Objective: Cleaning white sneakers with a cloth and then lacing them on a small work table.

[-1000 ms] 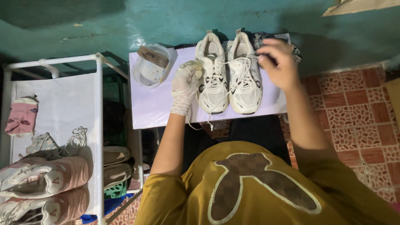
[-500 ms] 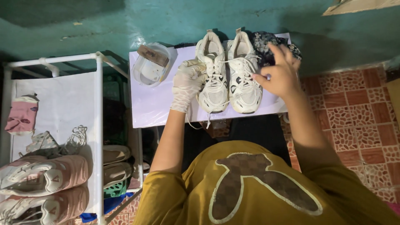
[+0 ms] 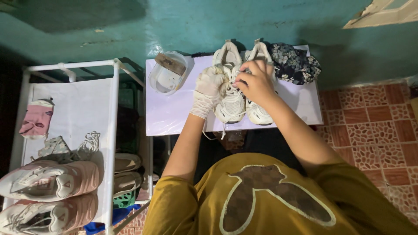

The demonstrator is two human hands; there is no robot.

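Note:
A pair of white sneakers stands side by side on a small white table [image 3: 174, 113]. My left hand [image 3: 208, 89], in a white glove, rests on the left sneaker [image 3: 229, 104] and grips it by the laces. My bare right hand [image 3: 257, 82] lies over the right sneaker [image 3: 259, 114], its fingers pinching the laces between the two shoes. A loose lace end hangs off the table's front edge.
A clear plastic tub with a brush [image 3: 167, 72] sits at the table's back left, a dark flowered cloth [image 3: 294, 63] at its back right. On the left a white shoe rack [image 3: 111, 130] carries pink sneakers [image 3: 52, 180] and a pink sock [image 3: 37, 119]. Teal wall behind.
My right hand has come in from the right, away from the dark cloth, and now lies over the right sneaker's laces. My gloved left hand has stayed on the left sneaker.

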